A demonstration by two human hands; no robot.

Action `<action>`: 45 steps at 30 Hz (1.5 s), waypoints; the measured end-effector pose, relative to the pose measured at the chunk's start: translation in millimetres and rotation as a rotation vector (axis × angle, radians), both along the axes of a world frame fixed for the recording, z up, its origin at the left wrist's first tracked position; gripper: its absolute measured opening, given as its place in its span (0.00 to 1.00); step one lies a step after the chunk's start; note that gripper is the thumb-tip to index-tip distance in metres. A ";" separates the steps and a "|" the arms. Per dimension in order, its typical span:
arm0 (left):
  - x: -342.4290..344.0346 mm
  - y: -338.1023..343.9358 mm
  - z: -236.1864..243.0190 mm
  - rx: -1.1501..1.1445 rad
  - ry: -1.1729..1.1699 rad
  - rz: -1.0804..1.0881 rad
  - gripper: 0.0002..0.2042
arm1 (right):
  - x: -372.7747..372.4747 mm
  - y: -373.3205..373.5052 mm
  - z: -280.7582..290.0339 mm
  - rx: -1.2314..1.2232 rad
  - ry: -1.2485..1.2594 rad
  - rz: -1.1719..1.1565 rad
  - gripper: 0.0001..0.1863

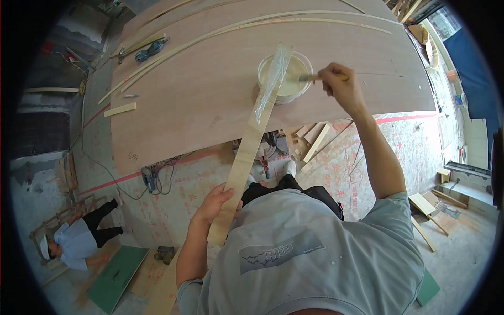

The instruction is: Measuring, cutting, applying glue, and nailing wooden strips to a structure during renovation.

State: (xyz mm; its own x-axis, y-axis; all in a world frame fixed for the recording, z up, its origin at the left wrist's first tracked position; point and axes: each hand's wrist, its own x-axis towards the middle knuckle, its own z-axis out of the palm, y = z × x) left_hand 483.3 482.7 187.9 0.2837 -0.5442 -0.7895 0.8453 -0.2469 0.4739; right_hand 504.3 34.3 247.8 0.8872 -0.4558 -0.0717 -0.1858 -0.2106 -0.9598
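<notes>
My left hand is closed around the near end of a long, thin wooden strip. The strip slants up and away, its far end lying across a white bucket of pale, creamy liquid. Glossy, whitish wet stuff coats the far stretch of the strip. In my right hand, a brush with a wooden handle is gripped, its bristles over the bucket at the right of the strip. The brush tip is blurred.
The bucket stands on a large wooden sheet. On it lie long thin strips, a teal power tool and a short wood piece. Below are a corded tool and offcuts. Another person is at the lower left.
</notes>
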 end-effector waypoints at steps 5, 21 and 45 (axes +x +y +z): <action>-0.4 -4.6 -0.7 -0.048 0.016 0.024 0.18 | 5.7 30.0 -29.3 -0.005 -0.141 0.118 0.10; -5.2 1.6 2.5 -0.085 0.041 0.071 0.24 | -7.1 39.1 -8.6 -0.083 -0.046 0.395 0.08; -21.7 20.6 -3.6 -0.536 -0.011 0.306 0.28 | 35.4 -33.0 -105.7 0.575 -0.033 -0.268 0.19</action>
